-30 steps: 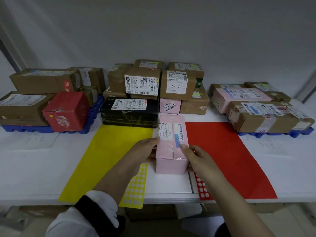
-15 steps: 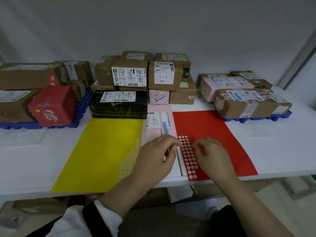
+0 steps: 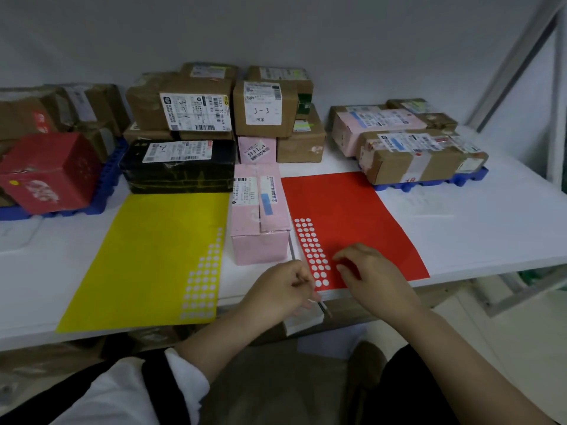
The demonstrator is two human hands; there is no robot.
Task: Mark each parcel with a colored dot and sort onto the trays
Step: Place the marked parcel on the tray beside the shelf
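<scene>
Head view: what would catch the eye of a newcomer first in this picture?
The two bright sheets strike first: a yellow sheet on the left and a red sheet on the right, both with rows of white dots. A pink parcel lies between them, with the left hand and right hand at the red sheet's near left corner. Brown parcels are piled behind.

two hands [image 3: 282, 286] [image 3: 372, 273], two blue trays [image 3: 106, 191] [image 3: 429, 186], two coloured sheets [image 3: 153, 256] [image 3: 352, 210]

Left hand [image 3: 282, 289] loosely curled; right hand [image 3: 371, 276] fingers bent.
</scene>
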